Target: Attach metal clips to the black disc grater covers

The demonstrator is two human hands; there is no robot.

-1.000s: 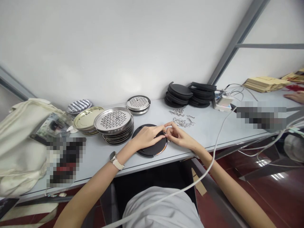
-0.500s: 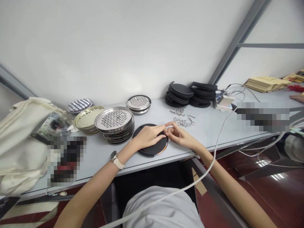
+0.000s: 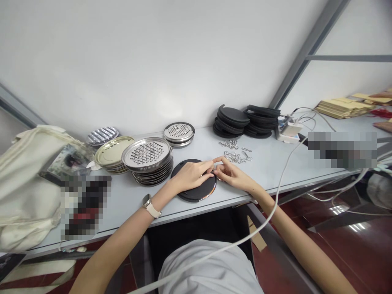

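A black round disc (image 3: 196, 194) with a shiny metal strip along its front right edge lies flat near the table's front edge. Across its top rests my left hand (image 3: 191, 176), its thumb and fingers closing toward the right rim. My right hand (image 3: 231, 175) is bent in a pinch at that same rim, fingertips almost touching those of the left. Whatever the right fingertips hold is too small and covered to make out. Just beyond the right hand lie several small metal clips (image 3: 234, 157) in loose piles.
Left of the disc stands a stack of round metal graters (image 3: 148, 153), beside gold-coloured round lids (image 3: 114, 151). More graters (image 3: 179, 132) and black round covers (image 3: 232, 118) sit along the wall. A white cable (image 3: 275, 200) crosses before my right arm. Another person's hand (image 3: 384, 124) shows far right.
My hands hold almost the same place at the disc's right rim, with only tiny finger shifts. At the far right, another person's hands have moved by the yellowish stack.
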